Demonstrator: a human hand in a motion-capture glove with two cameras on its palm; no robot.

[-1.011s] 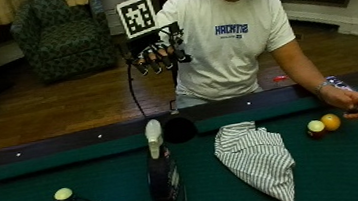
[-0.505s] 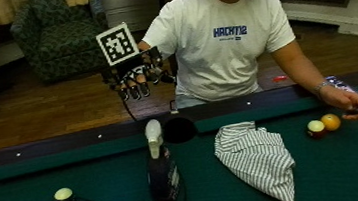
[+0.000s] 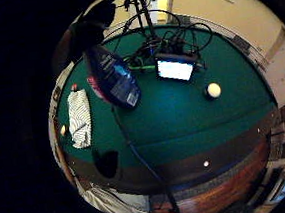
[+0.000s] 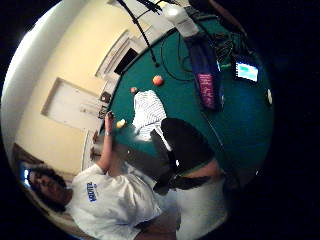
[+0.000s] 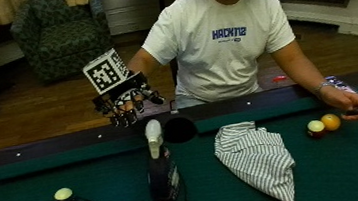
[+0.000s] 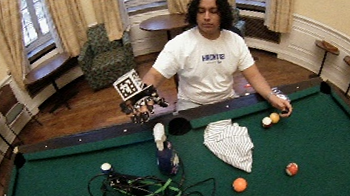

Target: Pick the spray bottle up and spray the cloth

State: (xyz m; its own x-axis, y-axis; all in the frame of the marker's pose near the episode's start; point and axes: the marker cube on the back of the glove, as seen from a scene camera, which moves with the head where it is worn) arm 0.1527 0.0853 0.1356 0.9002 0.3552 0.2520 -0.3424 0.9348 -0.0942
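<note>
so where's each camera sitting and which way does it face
Outside view: across the pool table, facing the person; gloved right hand raised above the spray bottle.
Wide outside view: higher, whole table and person.
Little finger side palm view: looks down on bottle and cloth; no body.
Thumb side palm view: bottle, cloth, the person's shirt.
All share bottle and cloth.

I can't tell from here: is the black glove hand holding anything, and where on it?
Nothing. The gloved right hand hangs in the air above the table rail, fingers relaxed; the spray bottle stands untouched on the felt.

White printed T-shirt (image 5: 223,45), black-gloved right hand (image 5: 125,100).
</note>
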